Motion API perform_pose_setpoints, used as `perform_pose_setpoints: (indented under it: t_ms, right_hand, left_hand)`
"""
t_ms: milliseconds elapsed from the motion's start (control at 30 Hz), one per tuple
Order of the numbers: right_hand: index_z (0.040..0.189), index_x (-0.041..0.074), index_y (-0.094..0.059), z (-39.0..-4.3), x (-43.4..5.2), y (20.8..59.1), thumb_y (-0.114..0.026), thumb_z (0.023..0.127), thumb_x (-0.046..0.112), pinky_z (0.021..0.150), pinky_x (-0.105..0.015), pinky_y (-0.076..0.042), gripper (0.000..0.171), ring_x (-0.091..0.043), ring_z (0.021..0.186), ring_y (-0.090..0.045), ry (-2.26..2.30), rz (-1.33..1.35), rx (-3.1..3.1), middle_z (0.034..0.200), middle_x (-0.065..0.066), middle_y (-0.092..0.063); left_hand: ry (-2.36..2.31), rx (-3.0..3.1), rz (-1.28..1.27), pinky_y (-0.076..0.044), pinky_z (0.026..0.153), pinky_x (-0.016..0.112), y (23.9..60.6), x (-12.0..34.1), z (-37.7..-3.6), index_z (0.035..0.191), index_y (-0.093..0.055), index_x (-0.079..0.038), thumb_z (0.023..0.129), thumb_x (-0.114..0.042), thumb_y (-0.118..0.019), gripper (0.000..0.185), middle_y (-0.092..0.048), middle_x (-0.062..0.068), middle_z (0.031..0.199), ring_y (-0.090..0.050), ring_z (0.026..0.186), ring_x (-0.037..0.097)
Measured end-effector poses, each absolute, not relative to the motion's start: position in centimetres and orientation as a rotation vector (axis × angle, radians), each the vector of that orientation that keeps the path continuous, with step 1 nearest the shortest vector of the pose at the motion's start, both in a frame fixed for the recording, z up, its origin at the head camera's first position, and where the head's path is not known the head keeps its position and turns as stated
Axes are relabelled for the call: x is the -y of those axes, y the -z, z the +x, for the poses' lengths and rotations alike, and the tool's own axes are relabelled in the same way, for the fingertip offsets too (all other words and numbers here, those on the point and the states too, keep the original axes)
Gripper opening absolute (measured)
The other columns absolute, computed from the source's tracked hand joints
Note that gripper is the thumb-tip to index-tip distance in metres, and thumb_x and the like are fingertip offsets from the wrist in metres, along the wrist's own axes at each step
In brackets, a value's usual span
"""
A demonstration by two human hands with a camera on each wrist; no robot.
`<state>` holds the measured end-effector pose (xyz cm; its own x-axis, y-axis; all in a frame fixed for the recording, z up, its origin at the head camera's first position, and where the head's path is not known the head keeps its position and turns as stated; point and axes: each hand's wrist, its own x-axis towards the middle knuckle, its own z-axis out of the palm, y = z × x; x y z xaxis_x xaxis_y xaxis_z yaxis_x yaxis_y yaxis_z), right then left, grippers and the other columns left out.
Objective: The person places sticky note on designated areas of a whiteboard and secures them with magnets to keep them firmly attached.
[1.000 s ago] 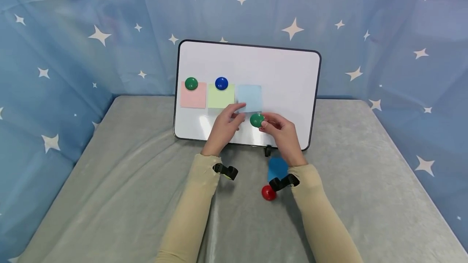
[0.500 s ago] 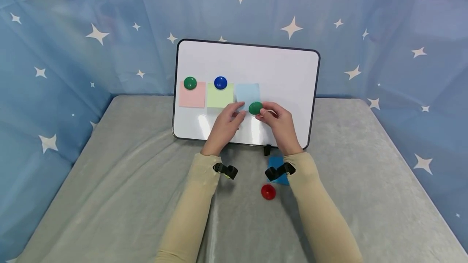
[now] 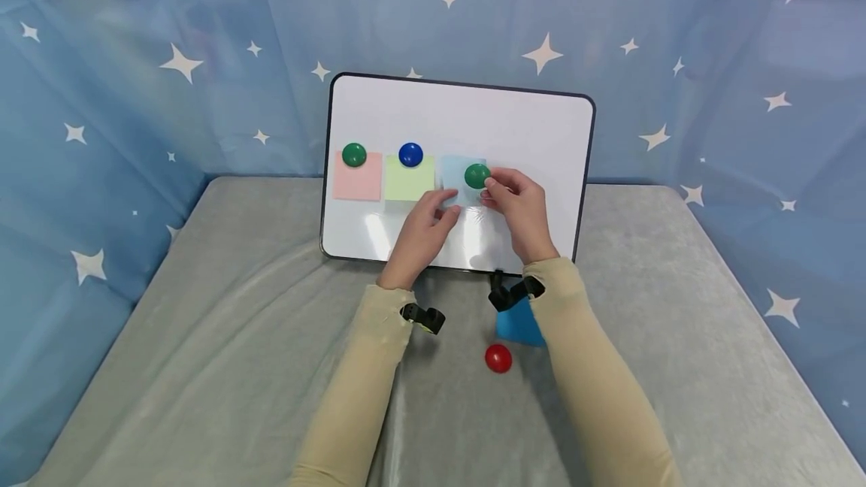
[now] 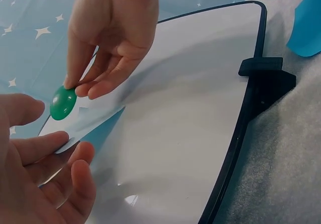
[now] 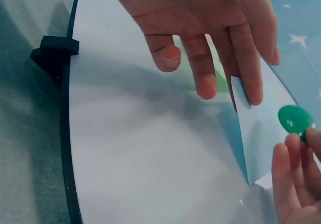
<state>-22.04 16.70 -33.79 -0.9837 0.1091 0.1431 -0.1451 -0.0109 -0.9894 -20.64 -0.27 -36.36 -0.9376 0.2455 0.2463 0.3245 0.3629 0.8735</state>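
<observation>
My right hand (image 3: 522, 205) pinches a round green magnet (image 3: 476, 176) between thumb and fingers, over the light blue sticky note (image 3: 452, 190) on the whiteboard (image 3: 528, 134). In the left wrist view the green magnet (image 4: 63, 103) stands off the board, close over the note. My left hand (image 3: 421, 235) is at the note's lower left corner, fingers extended and thumb apart. In the right wrist view the left hand's fingertips (image 5: 255, 96) lie on the light blue note (image 5: 258, 133), whose lower edge lifts off the board.
To the left, a green magnet (image 3: 354, 155) sits on a pink note (image 3: 357, 183), and a blue magnet (image 3: 410, 155) on a light green note (image 3: 409, 185). A red magnet (image 3: 498, 358) and darker blue paper (image 3: 519, 324) lie on the grey cloth. A black stand foot (image 4: 268, 81) supports the board's lower edge.
My right hand has moved up the board with the green magnet, from below the light blue note to over its upper right part. My left hand has stayed nearly in place.
</observation>
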Motion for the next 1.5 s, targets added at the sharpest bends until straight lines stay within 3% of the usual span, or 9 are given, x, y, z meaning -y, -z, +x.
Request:
perform_pose_setpoints:
  t_ms: [400,767,1500]
  right_hand:
    - [0.110,0.007,-0.060,-23.1,-16.5,32.8,-0.062,0.084,0.024,0.074,-0.026,-0.049,0.031,-0.021,0.076,-0.060,-2.051,-0.021,2.146,0.101,-0.012,-0.057]
    - [0.109,0.005,-0.060,-24.6,-16.1,32.4,-0.061,0.085,0.016,0.068,-0.026,-0.051,0.027,-0.019,0.079,-0.062,-2.031,0.013,2.191,0.100,-0.013,-0.057]
    - [0.107,0.004,-0.060,-26.0,-15.5,32.0,-0.059,0.086,0.015,0.069,-0.026,-0.050,0.024,-0.020,0.084,-0.061,-1.838,0.075,2.359,0.098,-0.011,-0.059]
  left_hand:
    - [1.626,2.535,-0.497,-0.043,0.077,0.026,36.7,-0.5,-20.8,0.127,-0.049,-0.016,0.092,-0.039,-0.045,0.042,-0.048,-0.002,0.118,-0.050,0.089,0.011]
    - [1.602,2.554,-0.494,-0.043,0.076,0.025,37.0,-0.8,-20.9,0.127,-0.048,-0.015,0.092,-0.039,-0.045,0.043,-0.047,-0.002,0.117,-0.049,0.088,0.011]
    - [1.573,2.589,-0.489,-0.043,0.076,0.025,36.8,-0.3,-21.2,0.131,-0.044,-0.013,0.092,-0.037,-0.045,0.046,-0.042,-0.002,0.126,-0.048,0.090,0.011]
